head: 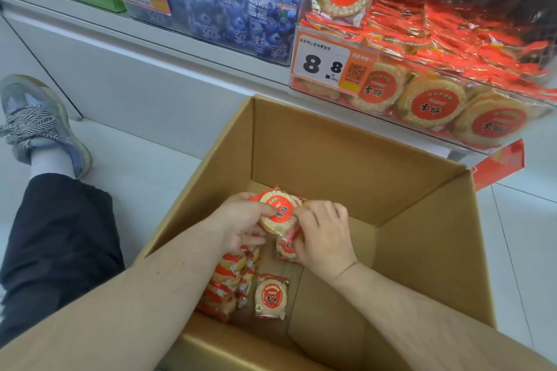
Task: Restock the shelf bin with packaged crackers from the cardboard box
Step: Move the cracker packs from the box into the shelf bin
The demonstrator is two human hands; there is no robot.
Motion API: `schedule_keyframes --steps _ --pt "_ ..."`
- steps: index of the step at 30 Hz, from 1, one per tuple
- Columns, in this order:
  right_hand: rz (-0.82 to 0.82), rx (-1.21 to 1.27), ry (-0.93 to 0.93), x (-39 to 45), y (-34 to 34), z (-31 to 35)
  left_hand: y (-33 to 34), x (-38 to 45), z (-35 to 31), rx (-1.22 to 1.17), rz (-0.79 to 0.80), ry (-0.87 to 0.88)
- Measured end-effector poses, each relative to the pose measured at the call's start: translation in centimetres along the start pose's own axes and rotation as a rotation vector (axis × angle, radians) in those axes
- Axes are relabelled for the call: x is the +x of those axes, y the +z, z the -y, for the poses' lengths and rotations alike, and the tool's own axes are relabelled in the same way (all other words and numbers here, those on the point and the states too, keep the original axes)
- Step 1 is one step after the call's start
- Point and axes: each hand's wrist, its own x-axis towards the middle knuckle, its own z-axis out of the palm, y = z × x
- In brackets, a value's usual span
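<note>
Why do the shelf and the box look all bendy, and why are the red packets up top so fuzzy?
Head view: the wide lens bows the shelf edge and cardboard box. The red packets in the shelf bin are smeared and overbright. The cracker pack between both hands looks slightly soft.

A shop aisle, plainly a grocery: white shelving [156,39] edged with orange price tags [328,65] reading 8.8 and 7.9, a clear shelf bin [428,117] heaped with packaged crackers [434,104], rows of blueberry drink pouches [238,6] alongside, pale tiled floor [144,172] below.
</note>
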Motion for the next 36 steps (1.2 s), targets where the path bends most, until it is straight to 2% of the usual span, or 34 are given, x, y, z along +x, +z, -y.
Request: schedule_keyframes --steps 1,3,5,6,9,12,15,19,20,24,27,29,31,36 --pt "0.131 -0.039 0.114 -0.3 0.1 -0.1 -0.2 0.1 0.0 0.01 -0.052 0.021" --pt "0.546 -0.089 0.346 -1.3 0.9 -0.7 -0.7 0.2 0.0 0.032 -0.126 0.04" --pt "0.952 0.035 0.498 -2.9 2.6 -1.2 -0.8 0.1 -0.1 0.045 -0.142 0.036" --pt "1.088 0.115 0.537 -3.7 3.5 -1.1 -0.8 0.2 -0.1 0.049 -0.141 0.032" --pt "1.277 0.196 0.544 -5.3 5.8 0.4 -0.6 0.5 -0.3 0.044 -0.149 0.043" --pt "1.364 0.035 0.506 -6.8 8.1 1.8 -0.7 0.7 -0.4 0.018 -0.177 0.043" --pt "1.375 -0.052 0.487 -7.8 9.3 3.0 -1.1 1.2 -0.3 -0.007 -0.205 0.041" --pt "1.382 0.038 0.51 -8.1 9.6 3.7 -1.4 1.8 -0.3 -0.105 -0.25 0.039" --pt "1.376 0.12 0.573 -8.0 9.6 3.6 -1.4 1.9 -0.4 -0.128 -0.261 0.042" --pt "1.287 0.691 1.088 -7.0 9.8 1.3 -1.2 1.9 -0.6 -0.176 -0.271 0.087" --pt "1.069 0.93 1.34 -5.4 9.4 -0.8 -1.2 1.8 -0.7 -0.18 -0.275 0.099" --pt "0.869 0.916 1.478 -4.8 10.3 -1.7 -1.1 1.8 -0.7 -0.187 -0.283 0.086" --pt "0.785 0.791 1.511 -4.7 11.7 -1.8 -1.0 1.6 -0.9 -0.186 -0.292 0.072" --pt "0.868 0.432 1.459 -3.2 13.0 0.1 -1.3 1.6 -0.8 -0.174 -0.29 0.044"
